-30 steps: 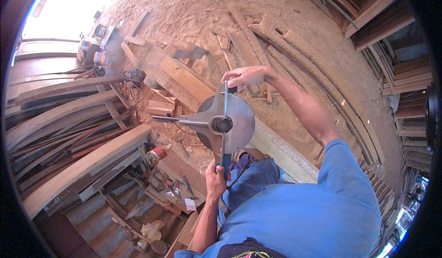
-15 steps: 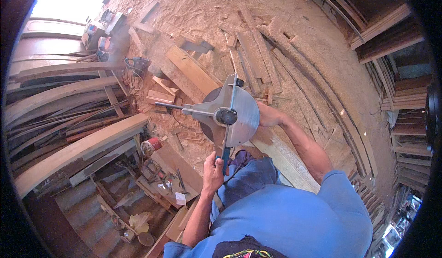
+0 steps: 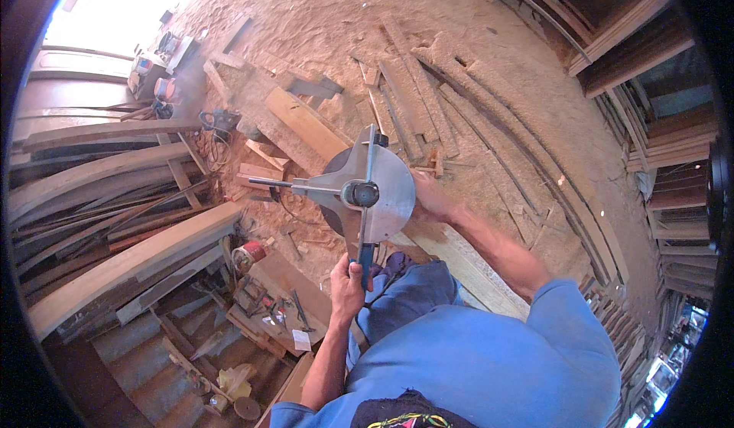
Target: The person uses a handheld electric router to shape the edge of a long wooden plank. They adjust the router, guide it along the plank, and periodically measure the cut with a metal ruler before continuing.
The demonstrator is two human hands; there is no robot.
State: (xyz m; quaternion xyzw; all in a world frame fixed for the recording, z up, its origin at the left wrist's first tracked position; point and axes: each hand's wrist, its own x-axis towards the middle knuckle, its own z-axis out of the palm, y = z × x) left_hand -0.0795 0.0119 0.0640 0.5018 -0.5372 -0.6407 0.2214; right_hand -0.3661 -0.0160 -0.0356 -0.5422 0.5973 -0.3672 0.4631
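Circular saw (image 3: 371, 192) held up at chest height, over sawdust floor (image 3: 321, 23). Left hand (image 3: 348, 279) clamped on blue handle, as before. Right hand (image 3: 432, 199) dropped from top bar to disc's right edge; grip there hidden. Steadying, apparently.

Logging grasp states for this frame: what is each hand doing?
Left hand: closed around the blue handle of the round metal disc tool.
Right hand: against the disc's edge, fingers hidden; grip cannot be told.
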